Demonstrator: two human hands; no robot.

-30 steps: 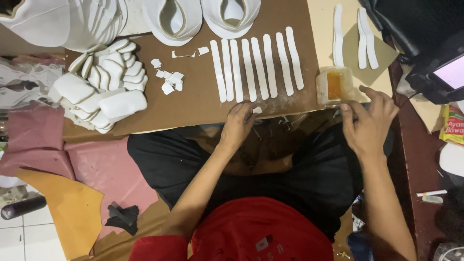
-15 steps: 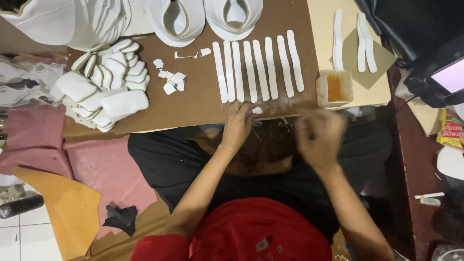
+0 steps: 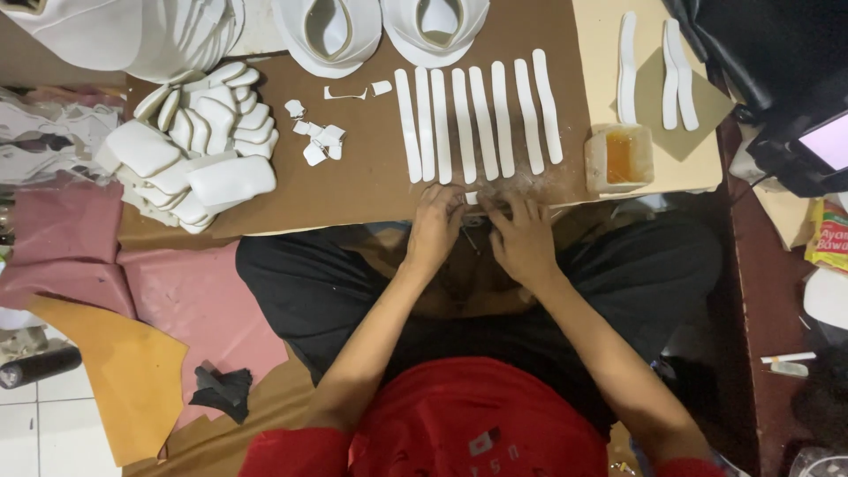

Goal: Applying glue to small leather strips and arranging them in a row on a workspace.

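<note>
Head view, left hand, right hand, eight white strips, two shoe uppers.

Left hand and right hand together, fingers curled.

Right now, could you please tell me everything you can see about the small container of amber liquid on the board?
The small container is a squarish, off-white, translucent tub, plastic by its look, open-topped and upright. It holds an amber-orange liquid, possibly glue. It stands at the right end of the brown board, at its near edge, just right of the row of white strips. Neither hand touches it; the right hand is nearer.
</note>
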